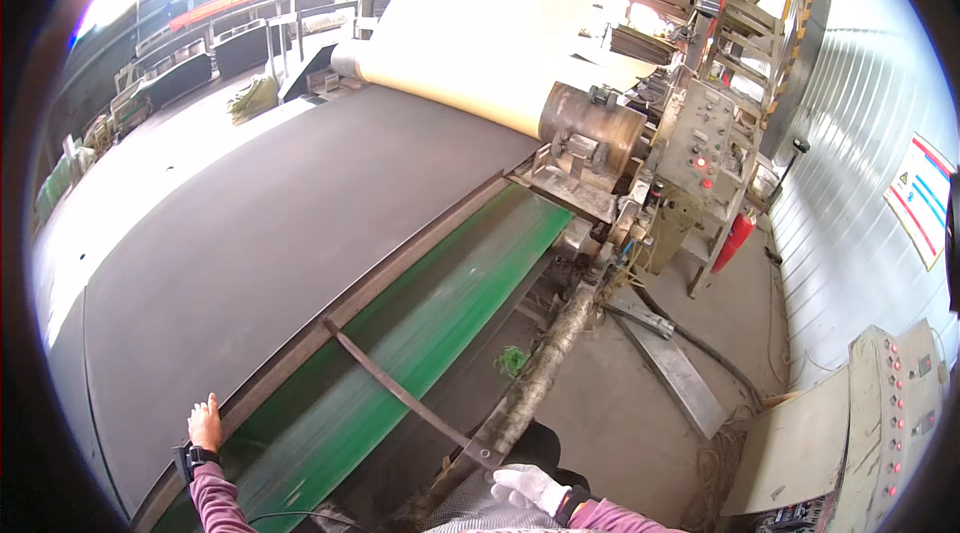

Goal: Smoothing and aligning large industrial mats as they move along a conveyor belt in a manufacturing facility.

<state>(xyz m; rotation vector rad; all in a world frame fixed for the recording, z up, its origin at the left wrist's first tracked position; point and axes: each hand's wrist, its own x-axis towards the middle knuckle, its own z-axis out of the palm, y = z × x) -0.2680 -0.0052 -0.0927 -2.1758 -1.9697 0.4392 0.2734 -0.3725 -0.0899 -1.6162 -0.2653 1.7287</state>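
My bare left hand (205,425), with a dark band at the wrist, rests at the near-left edge of a wide dark grey sheet (300,193), beside a brown metal rail (360,298). Its fingers are stretched out over the edge, holding nothing. In a whitish glove, my right hand (528,488) is low in the centre, fingers loosely extended next to the holed end of a narrow metal bar (410,398). Whether the fingertips touch that bar is unclear. The bar crosses above a green belt-like strip (430,323) to the rail.
A yellowish sheet (490,23) passes over a roller (590,128) at the far end. On the right stand a control panel (700,138), a red fire extinguisher (734,241), and a cabinet with red lights (870,413). A metal plank (670,373) and cables lie on the floor.
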